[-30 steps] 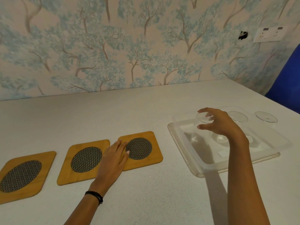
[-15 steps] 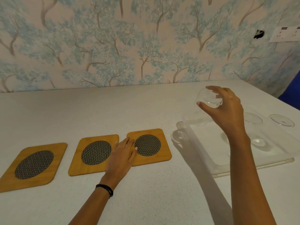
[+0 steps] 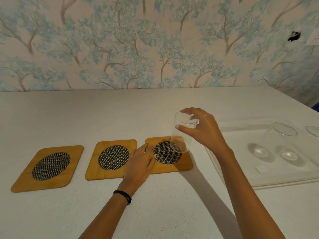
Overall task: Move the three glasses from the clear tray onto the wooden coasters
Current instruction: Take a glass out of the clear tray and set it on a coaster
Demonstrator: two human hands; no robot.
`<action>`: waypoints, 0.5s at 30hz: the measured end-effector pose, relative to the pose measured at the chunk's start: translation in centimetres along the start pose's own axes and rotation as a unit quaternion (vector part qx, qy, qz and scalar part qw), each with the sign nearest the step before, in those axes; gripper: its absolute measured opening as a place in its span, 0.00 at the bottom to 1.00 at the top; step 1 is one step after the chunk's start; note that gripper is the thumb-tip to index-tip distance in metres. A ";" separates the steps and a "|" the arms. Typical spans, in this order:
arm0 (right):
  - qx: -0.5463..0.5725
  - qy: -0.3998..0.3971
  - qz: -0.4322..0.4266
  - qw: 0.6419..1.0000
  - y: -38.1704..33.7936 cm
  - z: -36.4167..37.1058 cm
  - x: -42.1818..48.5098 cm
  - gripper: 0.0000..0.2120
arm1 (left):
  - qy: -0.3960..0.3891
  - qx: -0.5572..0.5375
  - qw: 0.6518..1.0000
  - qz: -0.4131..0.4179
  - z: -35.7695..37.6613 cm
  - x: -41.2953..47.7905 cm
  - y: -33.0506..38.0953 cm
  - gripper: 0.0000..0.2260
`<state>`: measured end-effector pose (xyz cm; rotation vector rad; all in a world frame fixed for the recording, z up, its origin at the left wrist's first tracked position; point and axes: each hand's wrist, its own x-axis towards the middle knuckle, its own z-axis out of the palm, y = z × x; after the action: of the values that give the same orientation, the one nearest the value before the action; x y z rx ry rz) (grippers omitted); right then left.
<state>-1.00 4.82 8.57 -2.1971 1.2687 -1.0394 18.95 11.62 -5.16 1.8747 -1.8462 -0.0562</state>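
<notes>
Three wooden coasters with dark woven centres lie in a row: the left coaster (image 3: pixel 46 168), the middle coaster (image 3: pixel 110 158) and the right coaster (image 3: pixel 185 163). My right hand (image 3: pixel 202 129) grips a clear glass (image 3: pixel 182 135) by its rim from above and holds it tilted just above the right coaster. My left hand (image 3: pixel 139 163) rests flat with fingers spread on the gap between the middle and right coasters. Two more clear glasses, one (image 3: pixel 283 135) and another (image 3: pixel 312 131) cut off by the frame edge, stand in the clear tray (image 3: pixel 276 183) at the right.
Everything sits on a white table (image 3: pixel 86 114) against a wall papered with blue trees. The table's right edge runs behind the tray. A black band circles my left wrist (image 3: pixel 123 195).
My right hand has lifted one glass out of the tray and carried it left, down over the right coaster. My left hand has stayed between the coasters.
</notes>
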 end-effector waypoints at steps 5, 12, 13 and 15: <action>0.014 -0.035 -0.011 0.999 -0.4 2.4 -0.3 0.23 | -0.005 0.000 1.000 0.000 -0.1 0.0 0.0 0.19; 0.011 -0.068 -0.018 0.997 -0.3 4.2 -0.5 0.24 | -0.007 0.000 1.000 0.000 -0.1 0.1 0.0 0.20; 0.011 -0.069 -0.019 0.997 -0.2 4.3 -0.5 0.24 | -0.007 0.000 1.000 0.001 -0.1 0.2 0.0 0.20; 0.011 -0.067 -0.018 0.997 -0.1 4.5 -0.5 0.24 | -0.006 0.000 1.000 0.002 -0.1 0.2 -0.1 0.20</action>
<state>2.37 5.19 5.58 -2.2404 1.1560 -0.8980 19.04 11.49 -5.08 1.8734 -1.8576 -0.0658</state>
